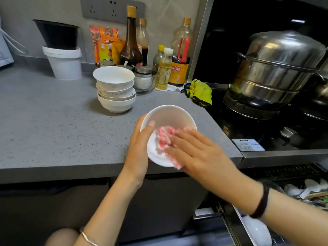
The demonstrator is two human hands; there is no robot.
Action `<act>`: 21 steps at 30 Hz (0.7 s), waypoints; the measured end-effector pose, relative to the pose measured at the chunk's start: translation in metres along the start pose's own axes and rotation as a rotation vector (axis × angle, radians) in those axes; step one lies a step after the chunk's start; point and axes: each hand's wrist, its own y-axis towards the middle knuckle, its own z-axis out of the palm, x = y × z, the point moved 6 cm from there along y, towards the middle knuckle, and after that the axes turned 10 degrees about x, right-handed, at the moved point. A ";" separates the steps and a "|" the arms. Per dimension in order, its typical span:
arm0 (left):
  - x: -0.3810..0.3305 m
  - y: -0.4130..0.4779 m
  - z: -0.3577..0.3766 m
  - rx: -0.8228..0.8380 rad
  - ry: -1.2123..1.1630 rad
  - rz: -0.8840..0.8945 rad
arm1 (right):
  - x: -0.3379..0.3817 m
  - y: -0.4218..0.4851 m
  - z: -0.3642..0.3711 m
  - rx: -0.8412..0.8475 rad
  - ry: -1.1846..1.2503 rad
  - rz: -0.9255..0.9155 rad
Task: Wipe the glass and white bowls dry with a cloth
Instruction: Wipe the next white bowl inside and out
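Nearest, at the lower right, a pull-out dish rack (292, 174) stands open with white crockery in it, among it a rounded white bowl in the rack (257, 229). I take these for pieces waiting to be dried, though how many there are cannot be told. Above the front edge of the grey countertop (53, 121) the wiping is under way. The left hand (140, 144) grips the white bowl (170, 116) from its left side, thumb hooked over the rim into the bowl and the other fingers curled out of sight beneath it, so that the bowl tips toward the person. The right hand (197, 150) reaches in from the right, wrist low, and lies palm-down on a bunched pink-and-white cloth (164, 139). Its fingers are straight, slightly spread, and press the cloth against the near inner wall; its thumb is hidden. Part of the cloth hangs over the near rim. This looks like mid-wipe on the inside of this bowl, with the far inner wall bare and the outside probably to come. Farther back a stack of white bowls (115, 91) stands rim-up on the countertop, apart from the hands, and is probably the dried pile. Just beyond it, a glass bowl (145, 84) holds lidded jars; whether it counts among the task's bowls I cannot tell. Sauce bottles (131, 41) line the wall behind, and to the right a steel steamer pot (273, 68) sits on the stove.
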 end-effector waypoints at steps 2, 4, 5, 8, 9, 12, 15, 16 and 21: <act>0.001 0.005 0.001 0.051 0.038 -0.031 | -0.012 -0.001 -0.001 -0.016 -0.117 -0.051; 0.001 0.009 0.003 0.074 0.027 -0.056 | -0.013 0.005 -0.004 -0.063 -0.139 -0.041; 0.003 0.009 0.004 0.074 0.004 -0.059 | -0.009 0.009 -0.007 -0.082 -0.111 -0.007; 0.008 0.006 0.015 0.025 -0.046 -0.004 | -0.002 0.023 -0.016 -0.112 0.189 0.190; 0.009 0.004 0.018 -0.008 -0.052 0.030 | 0.000 0.025 -0.017 -0.110 0.309 0.259; 0.011 0.002 0.017 -0.116 -0.068 0.081 | 0.010 0.024 -0.006 -0.043 0.504 0.323; 0.012 0.006 0.008 -0.157 -0.031 0.043 | 0.015 0.016 0.014 0.098 0.507 0.214; 0.013 0.006 0.005 -0.153 -0.023 0.025 | 0.012 0.012 0.016 0.109 0.393 0.151; 0.005 0.010 0.003 -0.022 0.122 0.006 | -0.017 -0.002 0.014 0.125 -0.238 -0.104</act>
